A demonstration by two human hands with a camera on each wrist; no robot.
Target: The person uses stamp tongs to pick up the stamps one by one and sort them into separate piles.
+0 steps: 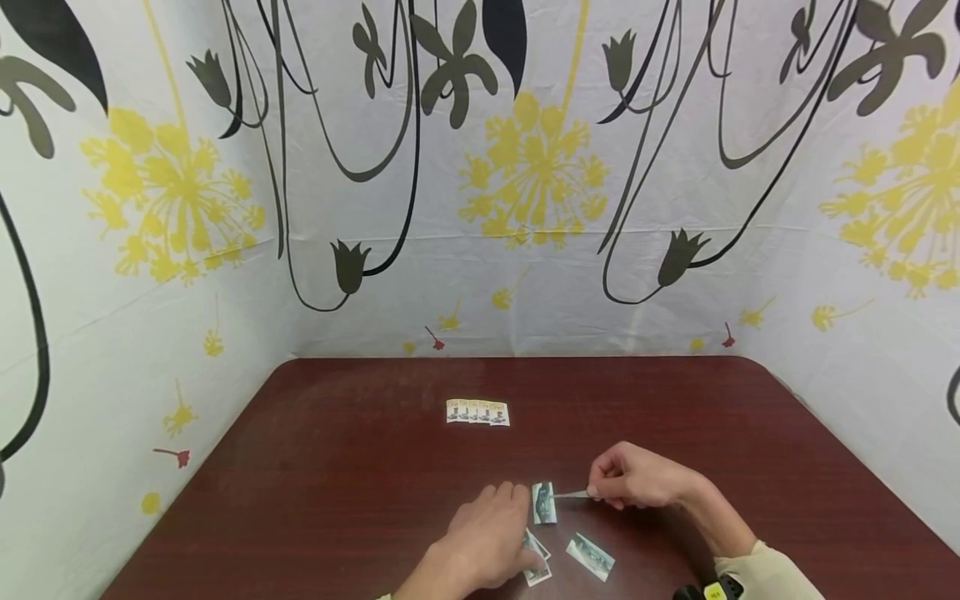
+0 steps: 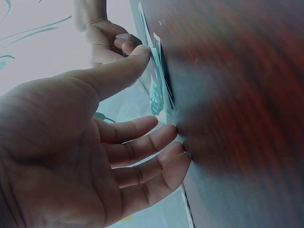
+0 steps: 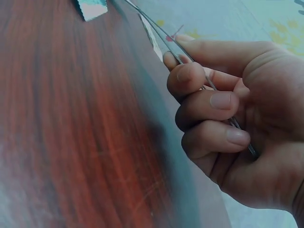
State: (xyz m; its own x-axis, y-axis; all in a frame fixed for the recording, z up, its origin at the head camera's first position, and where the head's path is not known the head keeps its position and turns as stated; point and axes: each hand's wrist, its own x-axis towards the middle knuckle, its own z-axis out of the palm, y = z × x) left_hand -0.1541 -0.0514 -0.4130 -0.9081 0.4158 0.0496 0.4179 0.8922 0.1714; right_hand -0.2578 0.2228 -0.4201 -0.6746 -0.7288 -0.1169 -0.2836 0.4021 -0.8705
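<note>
My right hand (image 1: pixel 637 477) holds a pair of tweezers (image 1: pixel 573 494) in curled fingers, also plain in the right wrist view. The tips of the tweezers meet the right edge of a green postage stamp (image 1: pixel 543 503). My left hand (image 1: pixel 487 533) lies palm down just left of that stamp, its fingers loosely bent and the fingertips at the table. Its thumb is over a few overlapping stamps (image 1: pixel 538 575), partly covered by the hand; whether it presses them I cannot tell. Another green stamp (image 1: pixel 591 557) lies tilted to their right.
Farther back on the dark red wooden table (image 1: pixel 360 467), several yellow-and-white stamps (image 1: pixel 477 412) lie overlapped in a row. A white flower-print cloth (image 1: pixel 510 300) rises behind the table and along both sides. A black and yellow object (image 1: pixel 716 590) sits by the right sleeve.
</note>
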